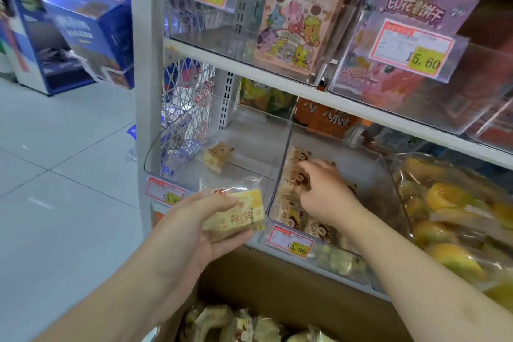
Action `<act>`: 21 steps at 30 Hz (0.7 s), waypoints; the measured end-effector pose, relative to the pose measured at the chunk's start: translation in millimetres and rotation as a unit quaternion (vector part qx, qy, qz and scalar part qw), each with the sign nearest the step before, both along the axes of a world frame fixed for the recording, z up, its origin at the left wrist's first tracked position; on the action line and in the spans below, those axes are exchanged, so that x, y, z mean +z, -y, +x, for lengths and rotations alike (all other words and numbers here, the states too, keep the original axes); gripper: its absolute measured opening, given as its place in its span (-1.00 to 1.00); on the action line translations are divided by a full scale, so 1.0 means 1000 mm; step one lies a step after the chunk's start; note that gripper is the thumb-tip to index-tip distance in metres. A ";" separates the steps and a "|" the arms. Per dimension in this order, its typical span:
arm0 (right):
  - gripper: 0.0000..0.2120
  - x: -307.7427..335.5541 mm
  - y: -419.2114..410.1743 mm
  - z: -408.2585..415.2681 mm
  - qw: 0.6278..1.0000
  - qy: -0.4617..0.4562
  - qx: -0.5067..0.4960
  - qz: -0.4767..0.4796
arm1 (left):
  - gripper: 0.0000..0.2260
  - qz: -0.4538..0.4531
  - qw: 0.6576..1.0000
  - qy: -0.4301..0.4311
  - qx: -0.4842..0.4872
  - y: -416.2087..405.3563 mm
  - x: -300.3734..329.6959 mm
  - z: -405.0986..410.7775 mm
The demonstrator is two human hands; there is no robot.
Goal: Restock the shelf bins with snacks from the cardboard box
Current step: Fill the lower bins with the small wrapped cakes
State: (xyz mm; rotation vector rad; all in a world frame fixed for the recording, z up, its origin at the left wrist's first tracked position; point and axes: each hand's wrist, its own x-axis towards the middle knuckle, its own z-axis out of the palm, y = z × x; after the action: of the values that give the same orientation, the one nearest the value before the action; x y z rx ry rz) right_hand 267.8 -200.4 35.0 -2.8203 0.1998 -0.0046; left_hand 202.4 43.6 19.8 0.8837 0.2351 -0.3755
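Head view: your left hand (194,226) grips a yellow snack pack (236,214) in clear wrap, thumb across its top face and fingers curled beneath it. The pack sits level, just in front of the left clear bin (155,153), below that bin's rim and partly covering its price tag (166,191). Inside that bin, up and beyond your left grip, one single wrapped snack (218,155) lies on the floor of the bin, well apart from the pack you hold.

To the right of that grip, your right hand (323,189) reaches down into the middle clear bin (388,175), fingers curled onto the brown-and-white packs (288,189) stacked there; whether a pack is pinched or only touched cannot be told. A second price tag (291,241), reading 13.90, hangs on this bin's front lip, below your right wrist.

Beneath both forearms the cardboard box (291,286) stands open against the shelf foot, with more wrapped snacks (236,325) showing at its near edge. Right of your right arm lie bagged yellow goods (449,208). Above both hands, the upper shelf carries a cartoon-printed carton (299,8) and a purple carton (410,8).
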 end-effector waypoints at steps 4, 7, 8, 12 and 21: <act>-0.35 0.031 -0.019 -0.054 0.973 0.127 0.104 0.163 | -0.45 -0.047 0.999 -0.008 -0.018 -0.005 0.004 -0.001; -0.33 0.047 -0.040 -0.089 0.949 0.085 0.268 0.145 | -0.47 0.013 0.998 0.016 -0.051 -0.008 0.012 -0.006; -0.34 0.048 -0.046 -0.095 0.947 0.072 0.288 0.125 | -0.50 0.045 0.996 0.033 -0.066 -0.009 0.013 -0.007; -0.35 0.038 -0.067 -0.104 0.960 0.147 0.226 0.080 | -0.43 0.143 0.985 0.078 -0.054 -0.017 0.017 -0.014; -0.12 0.035 -0.094 -0.095 0.967 0.125 0.205 0.084 | -0.44 0.220 0.971 0.088 -0.016 -0.043 0.001 0.002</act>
State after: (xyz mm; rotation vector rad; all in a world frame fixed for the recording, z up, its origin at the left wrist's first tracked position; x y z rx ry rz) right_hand 173.1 -106.8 70.1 -2.6056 -0.4205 -0.2364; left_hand 204.2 86.9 21.1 1.3519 0.1412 -0.2767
